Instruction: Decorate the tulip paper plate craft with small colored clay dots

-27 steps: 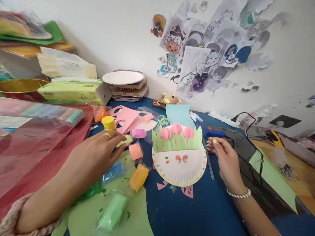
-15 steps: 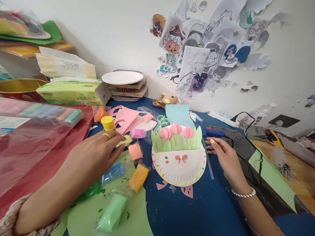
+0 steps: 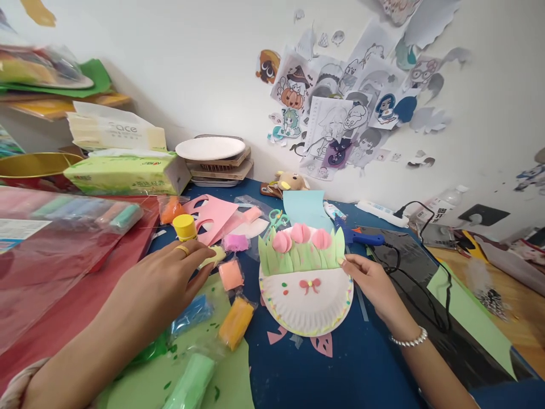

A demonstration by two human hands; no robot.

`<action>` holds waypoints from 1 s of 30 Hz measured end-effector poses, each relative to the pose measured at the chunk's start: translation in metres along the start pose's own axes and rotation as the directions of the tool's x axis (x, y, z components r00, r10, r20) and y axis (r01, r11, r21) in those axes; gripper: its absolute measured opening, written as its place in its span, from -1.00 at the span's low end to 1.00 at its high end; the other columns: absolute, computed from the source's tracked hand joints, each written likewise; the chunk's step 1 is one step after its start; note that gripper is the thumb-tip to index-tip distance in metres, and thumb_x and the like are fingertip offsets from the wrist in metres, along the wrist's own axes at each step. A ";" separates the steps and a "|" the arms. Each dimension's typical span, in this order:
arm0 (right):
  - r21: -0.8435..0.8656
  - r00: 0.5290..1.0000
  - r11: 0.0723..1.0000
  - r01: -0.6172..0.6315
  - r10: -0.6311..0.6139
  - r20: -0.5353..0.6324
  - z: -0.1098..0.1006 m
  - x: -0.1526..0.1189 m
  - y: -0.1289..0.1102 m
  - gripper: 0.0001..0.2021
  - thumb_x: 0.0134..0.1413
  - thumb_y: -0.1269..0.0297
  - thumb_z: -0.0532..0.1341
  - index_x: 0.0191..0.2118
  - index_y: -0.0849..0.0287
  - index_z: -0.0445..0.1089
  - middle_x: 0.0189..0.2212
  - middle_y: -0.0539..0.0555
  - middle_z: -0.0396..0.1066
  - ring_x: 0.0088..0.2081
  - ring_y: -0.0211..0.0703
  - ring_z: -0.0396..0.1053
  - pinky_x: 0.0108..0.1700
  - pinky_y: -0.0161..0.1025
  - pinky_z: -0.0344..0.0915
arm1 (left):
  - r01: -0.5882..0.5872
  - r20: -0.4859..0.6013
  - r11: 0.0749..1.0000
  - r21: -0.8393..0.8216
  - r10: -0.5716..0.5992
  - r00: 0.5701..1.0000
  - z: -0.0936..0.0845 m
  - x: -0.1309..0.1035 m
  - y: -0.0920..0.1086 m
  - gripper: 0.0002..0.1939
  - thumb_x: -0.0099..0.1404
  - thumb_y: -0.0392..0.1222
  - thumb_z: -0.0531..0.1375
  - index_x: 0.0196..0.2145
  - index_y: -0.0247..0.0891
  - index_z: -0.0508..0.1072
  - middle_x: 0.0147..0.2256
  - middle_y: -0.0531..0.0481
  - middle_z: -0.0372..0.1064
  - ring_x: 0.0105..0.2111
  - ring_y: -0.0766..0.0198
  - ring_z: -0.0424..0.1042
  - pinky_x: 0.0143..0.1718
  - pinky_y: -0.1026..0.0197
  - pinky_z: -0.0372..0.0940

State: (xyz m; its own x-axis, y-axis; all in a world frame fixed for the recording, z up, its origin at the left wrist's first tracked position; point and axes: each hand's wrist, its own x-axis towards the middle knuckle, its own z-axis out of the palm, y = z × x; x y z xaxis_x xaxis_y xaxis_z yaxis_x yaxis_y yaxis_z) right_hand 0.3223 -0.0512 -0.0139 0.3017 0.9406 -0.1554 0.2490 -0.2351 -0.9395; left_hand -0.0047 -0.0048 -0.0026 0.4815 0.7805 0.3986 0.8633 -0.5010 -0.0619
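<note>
Paper-plate basket (image 3: 304,315) lies on the tabletop (image 3: 289,375) between both hands, pink flowers (image 3: 300,233) and green leaves (image 3: 306,258) at its top, red bow (image 3: 309,286) on the front. Right hand (image 3: 374,284): narrow, thumb and fingertips pinching the plate's right rim. Left hand (image 3: 162,278): fingers bent down over the cream clay packet (image 3: 218,255), near the yellow-capped pot (image 3: 184,227); can't tell whether it grips the packet. Step in hand, as a judgement: steadying or adjusting the near-finished plate, one-sided hold. Next move calls for a light rim pinch, thumb kept off leaves and flowers, and, if lifting, support on the left edge too.
</note>
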 end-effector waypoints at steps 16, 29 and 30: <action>0.651 0.946 0.754 0.083 0.145 -0.289 -0.039 0.018 0.013 -0.89 -0.09 0.37 0.22 -0.37 0.09 0.46 -0.38 -0.10 0.53 -0.29 -0.35 0.45 -0.34 -0.55 0.38 | -0.014 -0.020 0.998 -0.059 0.013 1.000 0.003 0.005 0.004 -0.52 0.29 -0.07 -0.20 -0.25 -0.22 0.48 -0.28 -0.13 0.48 -0.33 0.06 0.46 -0.39 0.05 0.36; 0.699 0.951 0.710 0.082 0.155 -0.268 -0.032 0.016 0.012 -0.84 -0.04 0.40 0.18 -0.28 0.13 0.43 -0.22 0.01 0.50 -0.09 -0.24 0.39 -0.31 -0.51 0.42 | -0.168 0.149 0.951 -0.259 0.211 0.966 0.000 0.020 0.054 -0.69 0.28 -0.22 -0.03 -0.09 -0.30 0.38 -0.16 -0.19 0.42 -0.21 0.07 0.41 -0.22 0.03 0.35; 0.699 0.953 0.711 0.077 0.153 -0.261 -0.031 0.015 0.012 -0.84 -0.03 0.40 0.18 -0.28 0.13 0.43 -0.22 0.01 0.50 -0.09 -0.24 0.39 -0.30 -0.51 0.42 | -0.200 0.139 0.947 -0.252 0.240 0.961 0.002 0.025 0.059 -0.70 0.27 -0.25 -0.03 -0.10 -0.32 0.38 -0.16 -0.20 0.42 -0.20 0.06 0.41 -0.22 0.02 0.35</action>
State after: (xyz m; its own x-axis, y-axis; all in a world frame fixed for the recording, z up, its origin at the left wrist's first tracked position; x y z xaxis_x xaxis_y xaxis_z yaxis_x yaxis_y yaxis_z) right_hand 0.3585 -0.0471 -0.0178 0.5656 0.7968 -0.2128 -0.4436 0.0763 -0.8930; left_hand 0.0585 -0.0142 0.0014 0.6910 0.6815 0.2408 0.6827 -0.7248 0.0924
